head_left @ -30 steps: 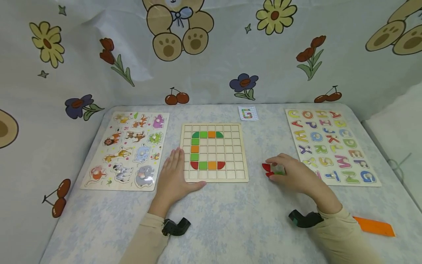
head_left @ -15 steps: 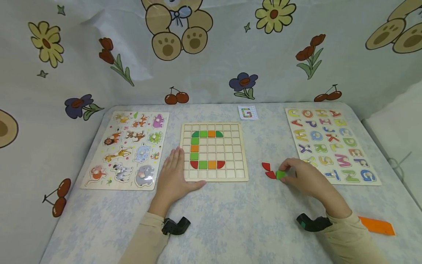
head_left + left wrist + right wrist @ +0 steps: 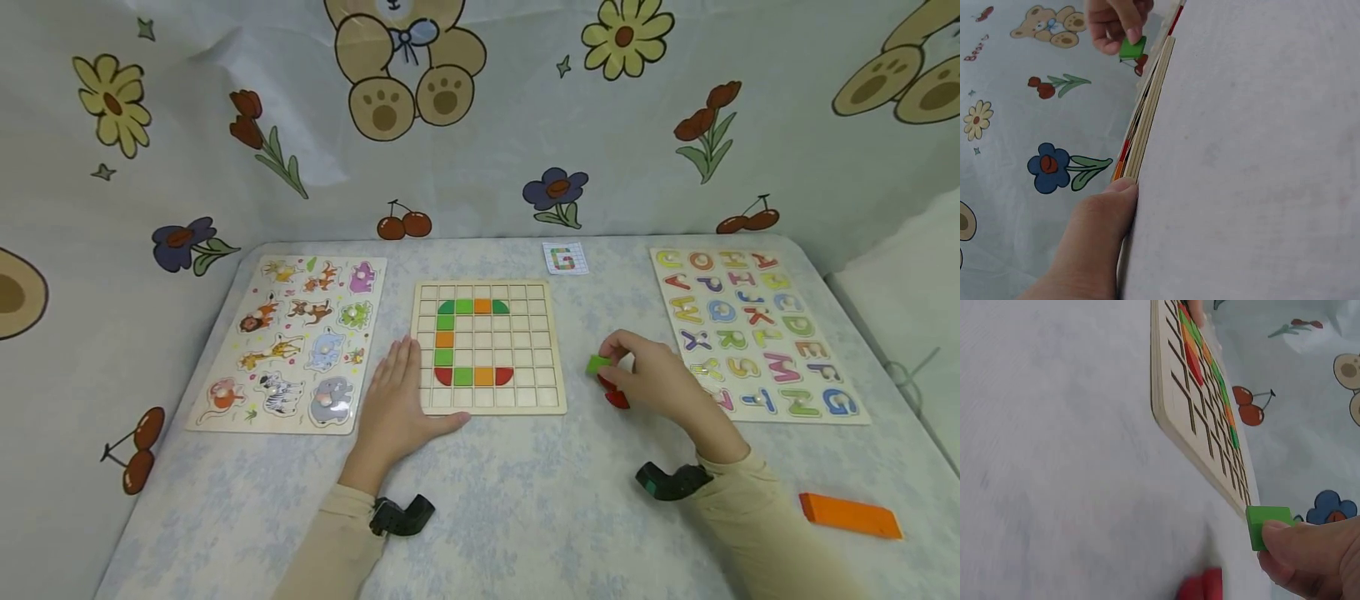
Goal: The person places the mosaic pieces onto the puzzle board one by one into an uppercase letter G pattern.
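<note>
My right hand [image 3: 647, 375] pinches a green square block [image 3: 1259, 528] between thumb and fingers, to the right of the wooden grid board [image 3: 534, 337]. Below that hand lie two red quarter-round pieces [image 3: 617, 401], one partly hidden by the fingers. My left hand [image 3: 392, 400] rests flat with straight fingers along the board's left side, its thumb at the front edge; the left wrist view has the thumb [image 3: 1113, 200] against that edge. Set in the grid is a C-shaped line of green, orange and red pieces [image 3: 483, 377], with darker green rounded corners at the top.
Behind the board lies a small card [image 3: 566, 258] with a coloured G-like pattern on a grid. An animal puzzle board [image 3: 300, 283] is at the left, a letter puzzle board [image 3: 757, 333] at the right. An orange block [image 3: 851, 516] lies near the right sleeve.
My right hand has picked up the green block from beside the red pieces and carried it left, toward the board. The left hand stays in place.
</note>
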Motion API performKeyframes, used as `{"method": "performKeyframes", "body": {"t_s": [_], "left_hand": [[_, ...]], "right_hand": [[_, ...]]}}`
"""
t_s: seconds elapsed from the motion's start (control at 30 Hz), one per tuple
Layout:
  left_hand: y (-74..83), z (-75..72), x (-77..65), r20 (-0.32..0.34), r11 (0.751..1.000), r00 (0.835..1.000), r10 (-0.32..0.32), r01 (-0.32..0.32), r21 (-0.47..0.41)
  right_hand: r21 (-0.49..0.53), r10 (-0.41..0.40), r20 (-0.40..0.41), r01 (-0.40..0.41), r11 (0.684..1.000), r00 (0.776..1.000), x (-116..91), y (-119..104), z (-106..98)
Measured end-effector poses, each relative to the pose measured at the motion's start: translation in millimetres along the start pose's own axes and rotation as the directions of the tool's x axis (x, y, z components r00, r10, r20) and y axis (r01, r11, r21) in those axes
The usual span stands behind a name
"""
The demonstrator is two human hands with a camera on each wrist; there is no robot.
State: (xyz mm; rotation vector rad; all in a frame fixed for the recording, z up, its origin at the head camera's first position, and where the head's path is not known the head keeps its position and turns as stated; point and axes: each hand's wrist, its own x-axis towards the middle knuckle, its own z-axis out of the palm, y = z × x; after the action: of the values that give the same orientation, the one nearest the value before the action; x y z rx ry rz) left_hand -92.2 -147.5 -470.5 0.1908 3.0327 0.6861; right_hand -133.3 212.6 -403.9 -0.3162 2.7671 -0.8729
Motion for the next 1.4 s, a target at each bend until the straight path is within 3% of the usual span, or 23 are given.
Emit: {"method": "performKeyframes", "body": {"t_s": [0.27,0.6,0.97,1.13,1.4], "left_hand": [[1.0,1.2,0.2,0.001,1.000,1.000,-0.001,0.001,0.005],[1.4,1.9,1.4,0.015,1.000,1.000,-0.003,0.003,0.014],[1.6,0.3,1.7,0.007,1.000,1.000,0.003,-0.003,0.013],[0.6,-0.1,1.3,0.004,1.000,1.000,0.003,-0.003,0.013],[-0.4,1.3,0.4,0.008,1.000,1.000,-0.008,0.008,0.000]], "right_hand": [[0.122,-0.127,0.002,0.125,0.985,0.992,28,-38,38],[0.158,-0.157,0.000,0.155,0.975,0.988,53,-64,67],[0.046,-0.110,0.011,0.109,0.993,0.994,55,-75,71],[-0.027,-0.150,0.016,0.150,0.988,0.989,52,-74,70],[-0.009,-0.174,0.061,0.175,0.985,0.983,36,-63,51]]}}
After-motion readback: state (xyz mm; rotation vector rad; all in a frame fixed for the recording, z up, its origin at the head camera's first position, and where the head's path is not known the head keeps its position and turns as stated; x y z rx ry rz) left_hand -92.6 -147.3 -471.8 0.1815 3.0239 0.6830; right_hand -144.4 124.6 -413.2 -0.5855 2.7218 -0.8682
